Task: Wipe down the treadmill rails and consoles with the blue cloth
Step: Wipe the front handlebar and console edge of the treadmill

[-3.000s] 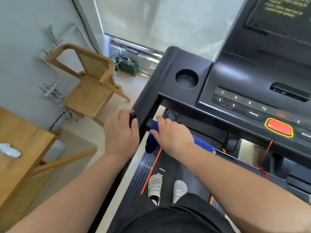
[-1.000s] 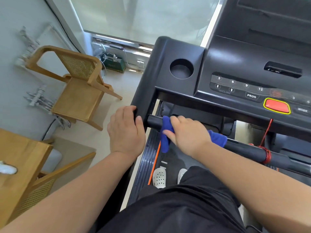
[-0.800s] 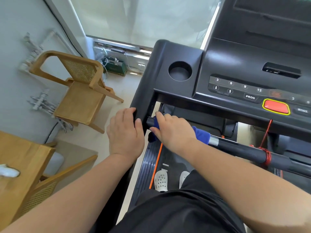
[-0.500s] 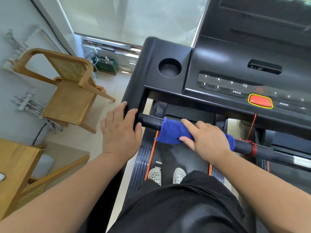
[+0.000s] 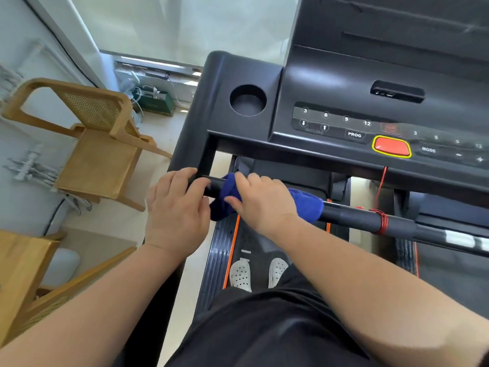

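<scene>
Right hand (image 5: 262, 205) had slid back left along the bar (image 5: 354, 215) vs half a second before. Then it sat close to the red cord (image 5: 381, 221); now it was well apart from it and just beside the left hand (image 5: 177, 210). Bare bar between cloth (image 5: 307, 205) and left hand had shrunk to a short stub. Cloth still wrapped round the bar under the right hand, fingers curled over and clamped on it. One end stuck out right of the wrist; the other was bunched and hung below the bar by the left thumb. Left hand hadn't moved: fingers curled over the bar's left end at the upright (image 5: 201, 144), gripping it.

Around: console (image 5: 330, 83) above the bar, with cup holder (image 5: 248, 100), button row and red stop button (image 5: 391, 147). Cord ran from below that button down to the bar and looped round it. Below the bar, belt (image 5: 251, 239) with two white shoes (image 5: 240, 274) on it. Left of the treadmill: chair (image 5: 98, 149) by the wall, table (image 5: 18, 268) corner bottom left, green box (image 5: 153, 102) under the window. Right hand and forearm hid the cloth's middle and that stretch of bar. Bar's far right was blurred.
</scene>
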